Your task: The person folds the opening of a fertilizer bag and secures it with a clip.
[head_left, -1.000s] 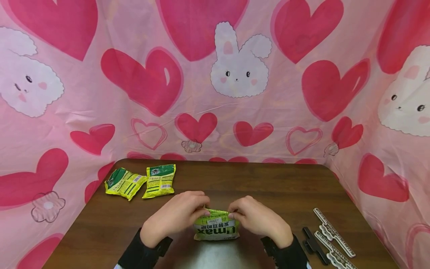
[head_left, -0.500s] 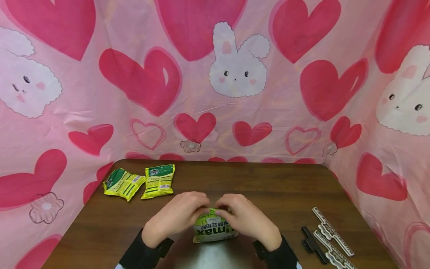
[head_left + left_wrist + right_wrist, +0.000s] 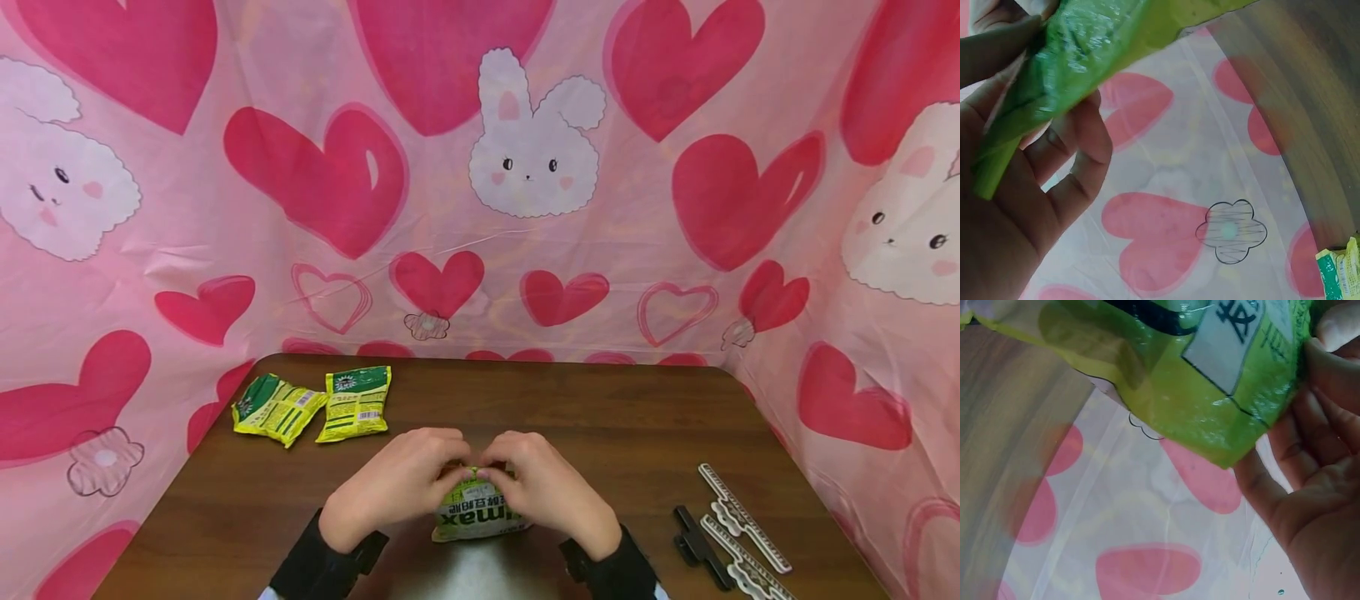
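Both the left hand point(image 3: 397, 487) and the right hand point(image 3: 543, 492) pinch the top edge of the green snack bag point(image 3: 480, 518), which stands between them on the table point(image 3: 615, 433). Pulling unevenly could split the bag down its side and spill its contents in front of the wrists.

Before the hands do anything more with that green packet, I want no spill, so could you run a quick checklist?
1. Left hand pinches the green packet's top edge: ok.
2. Right hand pinches the same edge: ok.
3. Both hands meet at the top middle: ok.
4. Packet's bottom resting on the table: cannot tell; the wrist views show it raised at the top.
5. Packet already torn open: cannot tell; fingers hide the seam.
6. The two other packets and the clips lie apart from the hands: ok.
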`<state>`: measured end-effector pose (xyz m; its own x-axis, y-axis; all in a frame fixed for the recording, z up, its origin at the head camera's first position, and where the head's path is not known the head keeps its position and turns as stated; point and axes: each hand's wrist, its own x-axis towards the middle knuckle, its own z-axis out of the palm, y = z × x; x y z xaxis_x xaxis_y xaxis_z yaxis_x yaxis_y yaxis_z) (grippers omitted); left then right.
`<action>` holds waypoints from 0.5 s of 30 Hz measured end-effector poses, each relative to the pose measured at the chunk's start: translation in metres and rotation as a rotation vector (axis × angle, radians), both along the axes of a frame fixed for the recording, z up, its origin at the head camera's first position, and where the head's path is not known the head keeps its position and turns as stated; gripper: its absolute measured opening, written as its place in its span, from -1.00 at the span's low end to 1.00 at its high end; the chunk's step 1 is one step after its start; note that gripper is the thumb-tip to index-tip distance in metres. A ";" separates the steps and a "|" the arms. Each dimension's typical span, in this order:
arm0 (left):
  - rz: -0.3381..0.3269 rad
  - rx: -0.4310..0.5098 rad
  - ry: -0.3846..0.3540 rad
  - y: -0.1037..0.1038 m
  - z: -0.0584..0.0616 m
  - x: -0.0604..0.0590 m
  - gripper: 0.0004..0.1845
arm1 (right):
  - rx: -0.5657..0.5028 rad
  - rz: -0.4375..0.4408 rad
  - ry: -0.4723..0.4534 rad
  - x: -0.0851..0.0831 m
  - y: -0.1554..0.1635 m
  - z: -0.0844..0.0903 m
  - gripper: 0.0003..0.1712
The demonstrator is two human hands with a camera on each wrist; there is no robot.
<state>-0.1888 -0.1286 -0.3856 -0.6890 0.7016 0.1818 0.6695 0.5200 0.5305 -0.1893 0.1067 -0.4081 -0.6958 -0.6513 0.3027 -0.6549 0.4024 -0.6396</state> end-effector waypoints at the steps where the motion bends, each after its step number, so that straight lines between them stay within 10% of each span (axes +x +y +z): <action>1: -0.004 0.012 -0.011 0.001 0.000 0.000 -0.95 | -0.010 0.011 0.013 0.000 0.000 0.000 -0.86; 15: -0.020 -0.003 0.083 0.003 -0.002 0.000 -0.96 | 0.001 0.044 -0.096 -0.002 0.008 0.003 -0.92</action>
<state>-0.1887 -0.1257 -0.3875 -0.6572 0.7159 0.2357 0.7217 0.5074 0.4708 -0.1916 0.1143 -0.4048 -0.6922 -0.6822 0.2356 -0.6080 0.3752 -0.6998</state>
